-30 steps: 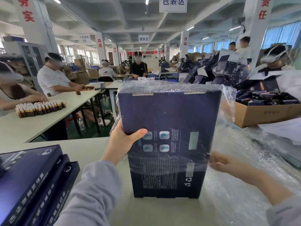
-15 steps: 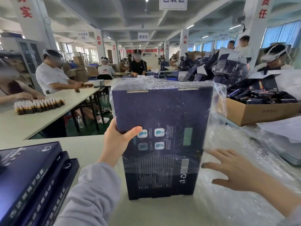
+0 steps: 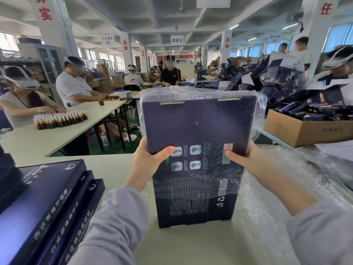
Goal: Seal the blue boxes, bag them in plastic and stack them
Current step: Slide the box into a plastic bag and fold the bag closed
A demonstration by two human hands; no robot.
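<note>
The right hand [image 3: 246, 159], spread open over the loose plastic [image 3: 286, 188] a moment ago, has closed on the right edge of the blue box [image 3: 198, 131]. The left hand [image 3: 147, 161] grips the left edge. The box stands upright on the table [image 3: 191, 245] with the plastic bag [image 3: 259, 104] over its top. Pulling the bag fully down likely comes next.

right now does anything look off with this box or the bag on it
Two small things. The plastic bag stops short of the bottom of the blue box, leaving a bare strip, and bunches loosely at its top right corner. The stacked boxes at left sit staggered, edges not aligned.
</note>
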